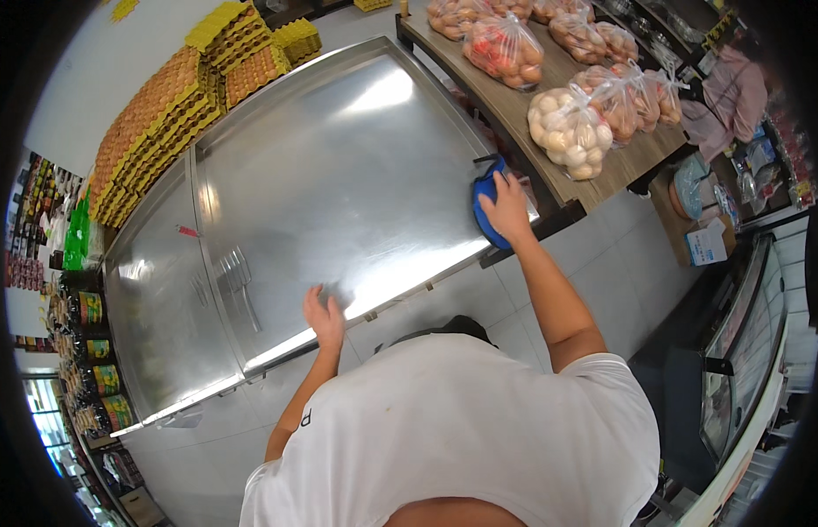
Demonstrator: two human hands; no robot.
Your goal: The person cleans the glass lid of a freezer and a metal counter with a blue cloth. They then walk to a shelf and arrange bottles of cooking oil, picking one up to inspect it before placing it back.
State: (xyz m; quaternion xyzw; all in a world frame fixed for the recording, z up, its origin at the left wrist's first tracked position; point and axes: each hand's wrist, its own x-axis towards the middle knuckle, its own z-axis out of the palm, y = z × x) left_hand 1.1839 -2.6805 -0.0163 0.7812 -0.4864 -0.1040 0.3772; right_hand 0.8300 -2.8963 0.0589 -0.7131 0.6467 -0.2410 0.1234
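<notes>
My right hand (pixel 506 209) grips a blue, curved item (pixel 480 221) with a black strap, at the right front corner of a large stainless-steel table (pixel 330 178). It may be a cap or a soft pouch; my fingers cover part of it. My left hand (pixel 324 321) is empty, fingers apart, over the table's bright front edge; whether it touches the metal I cannot tell. To its left lies a long-handled metal fork (pixel 241 280) with several tines. A small red piece (pixel 187 231) sits near the raised seam dividing the steel surface.
Tall stacks of eggs in yellow trays (pixel 162 125) border the far left side. Bagged eggs (pixel 570 132) stand on a wooden table (pixel 603 188) at right, beyond which is a person (pixel 728 99). A glass-fronted case (pixel 725 369) stands at lower right; packaged goods (pixel 96 369) line the left.
</notes>
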